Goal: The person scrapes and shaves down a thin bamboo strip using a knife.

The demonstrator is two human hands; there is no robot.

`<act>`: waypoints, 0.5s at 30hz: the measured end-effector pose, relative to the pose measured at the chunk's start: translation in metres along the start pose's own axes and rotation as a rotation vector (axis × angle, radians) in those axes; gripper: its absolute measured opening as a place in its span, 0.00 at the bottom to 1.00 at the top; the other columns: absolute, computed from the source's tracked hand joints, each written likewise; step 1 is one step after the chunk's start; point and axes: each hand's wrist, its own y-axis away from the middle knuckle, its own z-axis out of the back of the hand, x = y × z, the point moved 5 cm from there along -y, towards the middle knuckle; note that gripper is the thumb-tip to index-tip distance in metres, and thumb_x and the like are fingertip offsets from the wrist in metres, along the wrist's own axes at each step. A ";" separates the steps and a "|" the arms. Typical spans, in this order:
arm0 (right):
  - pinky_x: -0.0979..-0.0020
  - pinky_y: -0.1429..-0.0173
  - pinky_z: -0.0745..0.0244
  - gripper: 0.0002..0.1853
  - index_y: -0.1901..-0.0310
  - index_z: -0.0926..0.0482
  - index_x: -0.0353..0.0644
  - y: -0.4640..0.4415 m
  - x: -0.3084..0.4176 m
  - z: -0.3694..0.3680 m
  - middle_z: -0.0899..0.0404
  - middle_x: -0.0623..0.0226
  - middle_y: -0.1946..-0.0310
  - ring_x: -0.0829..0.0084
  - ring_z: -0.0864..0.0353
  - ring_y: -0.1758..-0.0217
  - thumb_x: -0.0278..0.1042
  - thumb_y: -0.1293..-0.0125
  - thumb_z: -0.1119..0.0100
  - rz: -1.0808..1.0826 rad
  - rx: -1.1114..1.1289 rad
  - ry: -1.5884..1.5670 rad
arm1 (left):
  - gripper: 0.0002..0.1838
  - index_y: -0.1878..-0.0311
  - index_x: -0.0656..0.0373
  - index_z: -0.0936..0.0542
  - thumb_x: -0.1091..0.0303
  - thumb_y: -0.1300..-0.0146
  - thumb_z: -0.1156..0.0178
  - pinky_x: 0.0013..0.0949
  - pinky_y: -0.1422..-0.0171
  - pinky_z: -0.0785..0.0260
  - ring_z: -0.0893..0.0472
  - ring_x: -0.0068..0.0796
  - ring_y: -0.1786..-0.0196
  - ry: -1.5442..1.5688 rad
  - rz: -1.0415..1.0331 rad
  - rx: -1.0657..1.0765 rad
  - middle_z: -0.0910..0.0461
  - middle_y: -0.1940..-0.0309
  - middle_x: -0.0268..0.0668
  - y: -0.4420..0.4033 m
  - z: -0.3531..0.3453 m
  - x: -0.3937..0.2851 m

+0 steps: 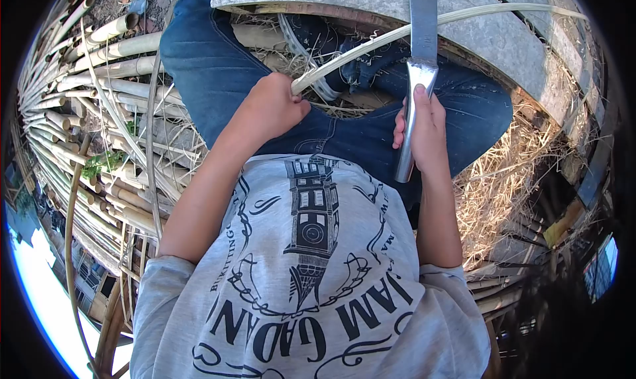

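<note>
My left hand [273,107] is closed in a fist around the near end of a long, pale bamboo strip [351,55]. From there the strip rises and bends away to the upper right. In my right hand [424,127] is a knife [424,31] with a broad, straight, square-ended metal blade and a shiny tubular metal handle. My right thumb lies along the handle, and the blade points away from me. The blade crosses in front of the strip; I cannot tell whether they touch.
Grey boards [371,0] lie just past my crossed legs in jeans [205,61]. Many bamboo poles [126,67] are piled at the left. Straw-like shavings [510,180] cover the ground at the right. A long thin strip [152,114] stands near my left arm.
</note>
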 end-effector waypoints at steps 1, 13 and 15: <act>0.77 0.82 0.34 0.22 0.61 0.30 0.39 0.007 0.000 -0.012 0.30 0.69 0.83 0.82 0.32 0.86 0.53 0.23 0.56 -0.014 0.090 0.068 | 0.17 0.81 0.67 0.30 0.69 0.47 0.35 0.42 0.68 0.32 0.28 0.35 0.80 0.002 -0.022 -0.005 0.29 0.86 0.47 0.001 0.002 -0.003; 0.77 0.83 0.35 0.24 0.61 0.29 0.38 0.017 -0.004 -0.015 0.31 0.70 0.84 0.82 0.32 0.88 0.55 0.23 0.57 -0.130 0.191 0.081 | 0.13 0.77 0.67 0.25 0.68 0.48 0.35 0.39 0.67 0.30 0.24 0.34 0.78 -0.008 0.007 0.063 0.26 0.83 0.46 -0.006 -0.004 0.003; 0.77 0.84 0.35 0.25 0.62 0.30 0.37 0.012 -0.011 -0.012 0.31 0.70 0.84 0.82 0.32 0.88 0.56 0.24 0.57 -0.163 0.218 -0.044 | 0.13 0.75 0.68 0.24 0.68 0.46 0.35 0.38 0.67 0.31 0.24 0.32 0.77 0.034 -0.043 0.067 0.25 0.83 0.44 -0.009 -0.005 -0.001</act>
